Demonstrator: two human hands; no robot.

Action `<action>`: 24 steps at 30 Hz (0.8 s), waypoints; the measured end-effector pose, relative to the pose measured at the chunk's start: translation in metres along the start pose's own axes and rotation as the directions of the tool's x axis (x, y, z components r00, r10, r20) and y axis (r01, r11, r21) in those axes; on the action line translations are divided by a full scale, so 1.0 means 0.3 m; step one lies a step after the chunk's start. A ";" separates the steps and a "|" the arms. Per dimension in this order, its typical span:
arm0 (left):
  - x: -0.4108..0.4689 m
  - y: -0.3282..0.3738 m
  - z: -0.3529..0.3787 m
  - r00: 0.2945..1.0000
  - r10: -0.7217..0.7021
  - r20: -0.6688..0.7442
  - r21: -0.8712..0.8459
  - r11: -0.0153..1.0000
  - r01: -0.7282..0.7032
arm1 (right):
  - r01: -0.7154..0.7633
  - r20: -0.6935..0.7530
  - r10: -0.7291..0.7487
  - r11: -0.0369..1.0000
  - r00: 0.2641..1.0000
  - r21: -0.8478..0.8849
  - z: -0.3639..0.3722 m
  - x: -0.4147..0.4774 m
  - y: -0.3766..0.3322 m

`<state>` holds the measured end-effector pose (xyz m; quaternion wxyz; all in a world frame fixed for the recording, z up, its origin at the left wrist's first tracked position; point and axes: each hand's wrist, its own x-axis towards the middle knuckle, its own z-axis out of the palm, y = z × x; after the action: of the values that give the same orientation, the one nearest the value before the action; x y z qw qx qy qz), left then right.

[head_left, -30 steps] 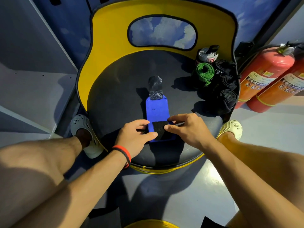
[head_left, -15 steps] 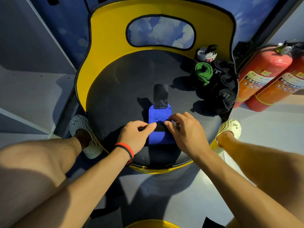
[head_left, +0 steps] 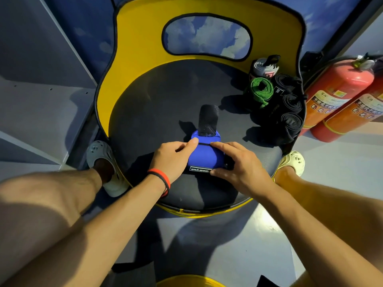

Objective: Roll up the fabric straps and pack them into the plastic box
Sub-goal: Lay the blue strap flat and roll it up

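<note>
A person sits and looks down at a yellow chair [head_left: 141, 38] with a round black seat [head_left: 149, 112]. The blue strap [head_left: 205, 156] lies on the front middle of the seat, close to the person, and most of it is rolled into a fat bundle. A black fuzzy tail [head_left: 208, 119] sticks out from the far side of the roll and lies flat on the seat, pointing at the chair back. A small black label [head_left: 200, 169] shows on the near side of the roll. The left hand [head_left: 172, 160] holds the left end of the roll, its fingers [head_left: 193, 141] curled, with one tip pressed on top. The right hand [head_left: 242, 168] grips the right end, its fingers [head_left: 221, 145] spread over the top and the thumb against the near side, so the roll is pinched between them. The left wrist wears a red and black band [head_left: 160, 178]. At the back right of the seat sit more rolled straps, packed close together: a grey one [head_left: 264, 67], a green one [head_left: 261, 89] and some black ones [head_left: 291, 102] (I cannot tell if they sit in a box). Two red fire extinguishers [head_left: 339, 88] lean on the floor to the right of the chair. One pale shoe [head_left: 101, 154] is by the left side of the seat and another [head_left: 293, 162] by the right.
</note>
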<state>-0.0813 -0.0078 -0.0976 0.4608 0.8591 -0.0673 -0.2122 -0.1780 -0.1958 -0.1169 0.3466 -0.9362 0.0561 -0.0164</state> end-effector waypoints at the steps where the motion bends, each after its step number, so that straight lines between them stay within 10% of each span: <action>1: -0.008 0.005 -0.011 0.999 -0.001 0.047 0.000 1.000 0.001 | -0.022 0.030 0.022 1.000 0.999 0.021 -0.012 0.011 0.003; 11: -0.087 -0.050 -0.050 0.956 -0.124 0.265 0.200 0.977 0.071 | -0.237 0.488 0.086 0.937 0.868 0.255 -0.080 0.010 0.013; 24: -0.065 -0.028 0.010 0.981 0.162 0.111 0.085 0.981 -0.172 | -0.228 0.246 0.175 0.952 0.953 0.205 -0.049 0.009 0.012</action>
<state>-0.1010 0.0007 -0.1000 0.4318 0.8590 -0.1729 -0.2138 -0.1767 -0.2084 -0.1080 0.4570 -0.8745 0.1099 0.1192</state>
